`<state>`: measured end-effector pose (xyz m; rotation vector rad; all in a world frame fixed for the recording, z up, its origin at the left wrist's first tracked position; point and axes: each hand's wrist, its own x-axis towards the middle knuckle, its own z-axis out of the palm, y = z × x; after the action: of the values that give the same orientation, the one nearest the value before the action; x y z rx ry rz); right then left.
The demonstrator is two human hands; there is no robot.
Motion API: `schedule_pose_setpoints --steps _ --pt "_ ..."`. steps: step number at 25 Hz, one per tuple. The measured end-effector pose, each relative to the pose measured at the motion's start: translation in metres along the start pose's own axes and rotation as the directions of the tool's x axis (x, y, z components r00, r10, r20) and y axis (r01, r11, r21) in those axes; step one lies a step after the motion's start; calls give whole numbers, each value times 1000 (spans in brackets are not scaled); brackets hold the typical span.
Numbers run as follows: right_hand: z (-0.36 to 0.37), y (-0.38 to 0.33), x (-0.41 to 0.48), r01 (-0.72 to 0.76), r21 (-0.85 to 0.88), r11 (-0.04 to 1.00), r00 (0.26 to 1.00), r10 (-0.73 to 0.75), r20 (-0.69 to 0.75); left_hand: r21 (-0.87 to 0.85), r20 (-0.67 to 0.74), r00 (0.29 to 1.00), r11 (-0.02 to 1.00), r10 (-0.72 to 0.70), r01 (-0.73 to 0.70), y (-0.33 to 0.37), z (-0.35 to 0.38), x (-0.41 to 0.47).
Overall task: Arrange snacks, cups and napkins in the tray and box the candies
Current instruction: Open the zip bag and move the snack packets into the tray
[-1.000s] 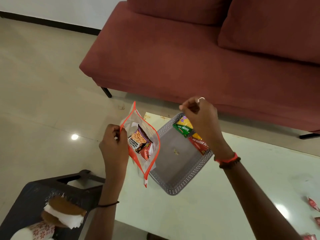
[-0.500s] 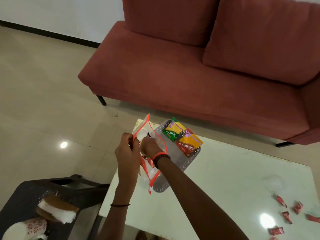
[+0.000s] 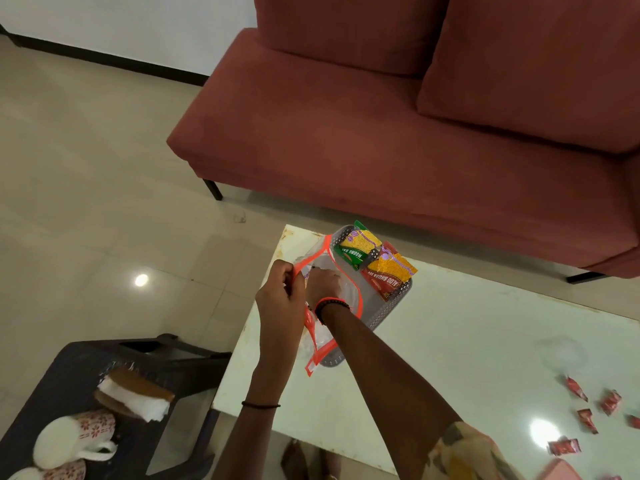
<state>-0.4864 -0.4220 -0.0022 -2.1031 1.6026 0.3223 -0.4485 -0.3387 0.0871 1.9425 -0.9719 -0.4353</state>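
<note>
My left hand [image 3: 278, 296] grips the orange rim of a clear zip pouch [image 3: 346, 296] held upright over the grey perforated tray [image 3: 384, 311] at the table's left end. My right hand [image 3: 323, 284] reaches down into the pouch; its fingers are hidden inside. Two snack packets lean at the tray's far end: a green and yellow one [image 3: 356, 245] and a red and yellow one [image 3: 389, 271]. Several red wrapped candies [image 3: 588, 410] lie scattered on the table at the right.
The pale glossy table [image 3: 467, 358] stands before a red sofa [image 3: 381, 133]. A dark stool [image 3: 69, 368] at lower left carries white napkins in a brown holder [image 3: 133, 394] and patterned cups [image 3: 74, 436]. A pink box corner [image 3: 559, 471] shows at the bottom right.
My right hand set the two snack packets down in the tray, then moved left and went into the pouch. The view tilted up and shifted right, showing the candies.
</note>
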Motion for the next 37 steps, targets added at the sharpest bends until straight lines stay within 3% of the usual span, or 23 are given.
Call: schedule_pose_setpoints --steps 10,18,22,29,33,37 --pt "-6 -27 -17 113 235 965 991 -91 -101 19 -27 994 995 -102 102 -23 -8 8" --pt "-67 -34 -61 217 341 915 975 -188 -115 2 -69 987 989 -147 147 -35 -28 33" --pt "-120 -18 -78 215 505 836 976 -167 -138 22 -90 987 990 -135 137 -42 -39 50" --pt "-195 40 -64 197 801 565 980 -83 -182 37 -162 975 987 -149 157 -50 -52 73" --pt "-166 74 0 122 823 555 981 57 -183 30 -190 971 988 -144 152 -56 -55 86" --pt "-96 97 68 17 716 698 972 156 -174 57 -207 970 989 -125 139 -61 -53 97"
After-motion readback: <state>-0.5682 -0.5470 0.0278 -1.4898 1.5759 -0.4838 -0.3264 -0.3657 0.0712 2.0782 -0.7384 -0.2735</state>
